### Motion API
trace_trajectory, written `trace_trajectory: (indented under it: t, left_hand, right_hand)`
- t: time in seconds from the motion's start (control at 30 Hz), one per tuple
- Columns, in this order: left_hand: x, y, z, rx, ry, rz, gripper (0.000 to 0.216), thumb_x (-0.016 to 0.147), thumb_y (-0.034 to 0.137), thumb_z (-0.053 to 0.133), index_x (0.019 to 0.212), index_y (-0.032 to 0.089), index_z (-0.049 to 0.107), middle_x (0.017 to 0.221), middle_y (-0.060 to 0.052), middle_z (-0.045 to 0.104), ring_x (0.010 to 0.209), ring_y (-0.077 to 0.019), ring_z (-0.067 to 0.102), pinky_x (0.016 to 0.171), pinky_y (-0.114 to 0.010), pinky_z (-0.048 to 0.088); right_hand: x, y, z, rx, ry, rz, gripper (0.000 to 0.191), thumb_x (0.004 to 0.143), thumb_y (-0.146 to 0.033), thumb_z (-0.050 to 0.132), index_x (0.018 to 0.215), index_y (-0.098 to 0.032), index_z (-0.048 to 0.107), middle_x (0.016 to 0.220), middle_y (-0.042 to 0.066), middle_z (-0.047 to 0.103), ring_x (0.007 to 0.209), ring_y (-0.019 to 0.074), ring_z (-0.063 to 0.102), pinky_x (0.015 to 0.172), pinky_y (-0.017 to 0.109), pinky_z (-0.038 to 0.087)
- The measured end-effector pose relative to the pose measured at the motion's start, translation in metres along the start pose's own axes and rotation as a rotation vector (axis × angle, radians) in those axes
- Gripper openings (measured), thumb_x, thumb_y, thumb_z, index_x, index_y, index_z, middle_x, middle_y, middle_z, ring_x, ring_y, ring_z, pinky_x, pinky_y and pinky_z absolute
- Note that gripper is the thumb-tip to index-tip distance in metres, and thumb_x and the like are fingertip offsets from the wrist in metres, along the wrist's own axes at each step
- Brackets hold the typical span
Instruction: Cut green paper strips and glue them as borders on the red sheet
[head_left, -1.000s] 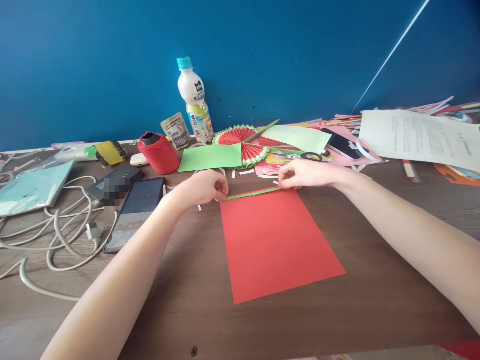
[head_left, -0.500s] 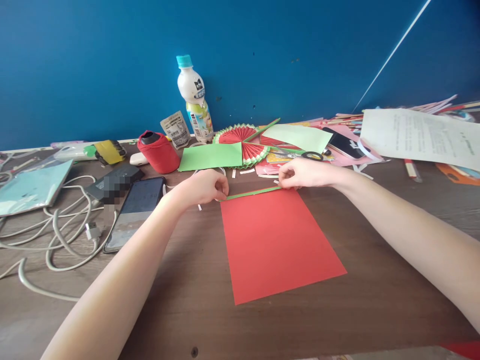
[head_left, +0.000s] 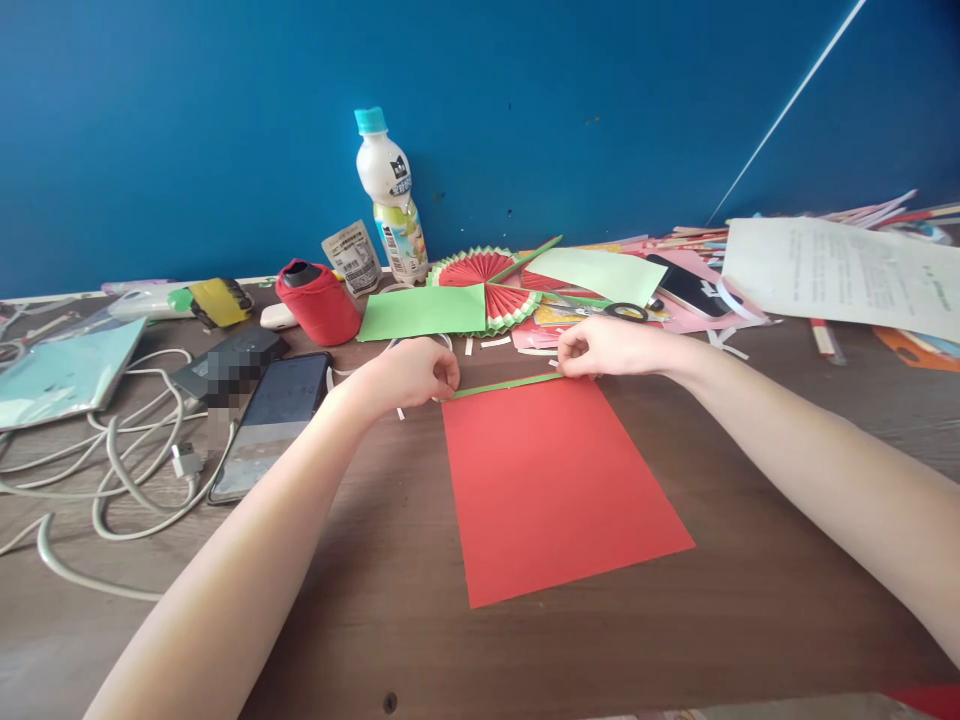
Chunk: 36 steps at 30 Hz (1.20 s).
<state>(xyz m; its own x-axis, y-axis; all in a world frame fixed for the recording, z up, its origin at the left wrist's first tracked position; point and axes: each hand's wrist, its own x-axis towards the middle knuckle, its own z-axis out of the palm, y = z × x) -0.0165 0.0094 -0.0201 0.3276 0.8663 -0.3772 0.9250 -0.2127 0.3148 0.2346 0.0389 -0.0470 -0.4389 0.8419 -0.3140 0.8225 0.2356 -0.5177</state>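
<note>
A red sheet of paper lies flat on the dark wooden table, with a narrow green paper strip along its far edge. At the strip's left end, my left hand is closed in a pinch at the far left corner. My right hand pinches the right end by the far right corner. The fingertips hide both corners. Just beyond stand a folded red and green paper fan and a green paper piece.
Scissors lie behind my right hand. A phone and white cables are at left. A drink bottle, a red-wrapped roll and a printed sheet stand or lie toward the blue wall.
Almost nothing differs. Both hands stay pinched at the paper's far corners, and the view has shifted very slightly.
</note>
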Motion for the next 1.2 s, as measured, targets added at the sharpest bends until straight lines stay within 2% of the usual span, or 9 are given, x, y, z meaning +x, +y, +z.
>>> trace_trajectory:
  t: [0.5,0.67,1.2]
  left_hand:
    - [0.000,0.000,0.000,0.026,0.006,0.014,0.015,0.061,0.023,0.052,0.071,0.019,0.062,0.069,0.000,0.062,0.055,-0.0122,0.049,0.048,-0.023,0.036]
    - [0.001,0.000,0.001,0.016,0.007,0.008,0.015,0.060,0.022,0.051,0.070,0.020,0.062,0.067,0.001,0.062,0.054,-0.0123,0.049,0.047,-0.024,0.035]
    - [-0.001,0.000,0.001,0.043,0.006,0.010,0.015,0.062,0.023,0.050,0.072,0.020,0.061,0.070,0.001,0.061,0.056,-0.0123,0.050,0.050,-0.024,0.036]
  right_hand:
    - [-0.002,-0.006,0.000,-0.028,0.019,0.014,0.011,0.063,-0.030,0.054,0.064,-0.020,0.058,0.071,0.001,0.062,0.061,0.0136,0.051,0.051,0.025,0.035]
    - [-0.003,-0.010,0.003,-0.116,0.062,0.029,0.011,0.062,-0.030,0.054,0.060,-0.020,0.055,0.065,0.000,0.058,0.057,0.0128,0.047,0.049,0.026,0.031]
    - [-0.007,-0.017,0.003,-0.159,0.073,0.031,0.010,0.063,-0.029,0.053,0.059,-0.020,0.054,0.062,-0.001,0.056,0.054,0.0119,0.044,0.048,0.026,0.029]
